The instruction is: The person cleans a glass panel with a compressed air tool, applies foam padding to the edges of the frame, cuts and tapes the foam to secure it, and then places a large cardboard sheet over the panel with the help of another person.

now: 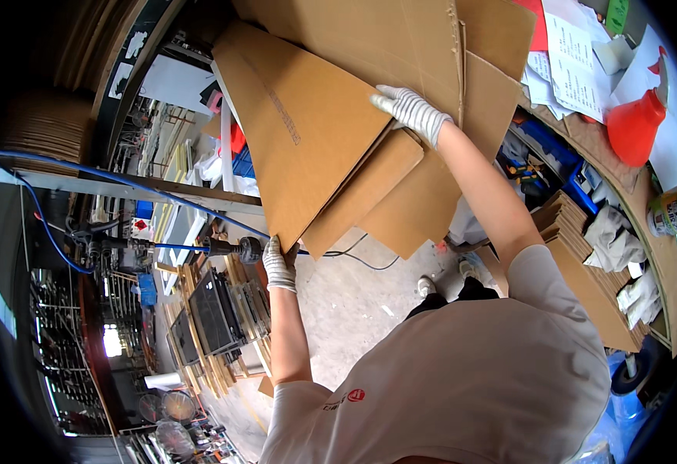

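Note:
Several flat brown cardboard sheets lie overlapped in front of me. The uppermost cardboard sheet is tilted and carries a faint printed strip. My left hand, in a striped white glove, is closed on its near corner, with the thumb on top and the other fingers partly hidden. At the sheet's right corner is my right hand, gloved alike, its fingers over the edge and gripping it. Smaller cardboard pieces stick out beneath, between my two hands. A larger cardboard sheet lies behind them.
A blue hose crosses at the left, near a metal beam. On the right, a bench holds papers, a red spray bottle and a can. Folded cardboard stands under it. Framed panels lean below left.

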Available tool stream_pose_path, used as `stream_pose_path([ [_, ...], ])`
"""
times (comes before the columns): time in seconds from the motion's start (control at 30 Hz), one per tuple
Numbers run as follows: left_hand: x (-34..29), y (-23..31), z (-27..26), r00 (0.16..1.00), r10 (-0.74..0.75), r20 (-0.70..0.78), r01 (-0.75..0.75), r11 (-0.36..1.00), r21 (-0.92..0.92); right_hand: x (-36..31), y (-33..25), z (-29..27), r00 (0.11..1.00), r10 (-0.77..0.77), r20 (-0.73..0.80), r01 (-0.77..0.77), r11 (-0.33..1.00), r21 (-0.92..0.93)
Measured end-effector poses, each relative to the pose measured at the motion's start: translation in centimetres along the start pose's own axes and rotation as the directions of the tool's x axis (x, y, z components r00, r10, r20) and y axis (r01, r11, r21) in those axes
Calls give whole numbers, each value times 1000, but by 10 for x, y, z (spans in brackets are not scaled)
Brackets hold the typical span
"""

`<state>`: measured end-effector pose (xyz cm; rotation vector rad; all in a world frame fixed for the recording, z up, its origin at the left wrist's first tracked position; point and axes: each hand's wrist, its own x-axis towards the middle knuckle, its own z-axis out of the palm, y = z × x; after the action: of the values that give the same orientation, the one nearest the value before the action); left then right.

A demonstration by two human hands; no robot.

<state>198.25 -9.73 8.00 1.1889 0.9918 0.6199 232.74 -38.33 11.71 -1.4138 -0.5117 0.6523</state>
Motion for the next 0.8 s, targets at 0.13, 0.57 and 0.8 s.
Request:
stream_pose_path([
  [0.13,-11,1,-1,999,8,40,-6,998,-62,-18,-22,11,989,-150,-14,151,986,66],
  [0.57,-7,-15,-22,975,220,18,-221,973,65,-5,-16,25,977,-179,-119,112,895,-431],
  [0.8,-129,-123,-40,986,74,147,-118,940,319,-155,92,-38,929,-369,-38,319,847,-425],
])
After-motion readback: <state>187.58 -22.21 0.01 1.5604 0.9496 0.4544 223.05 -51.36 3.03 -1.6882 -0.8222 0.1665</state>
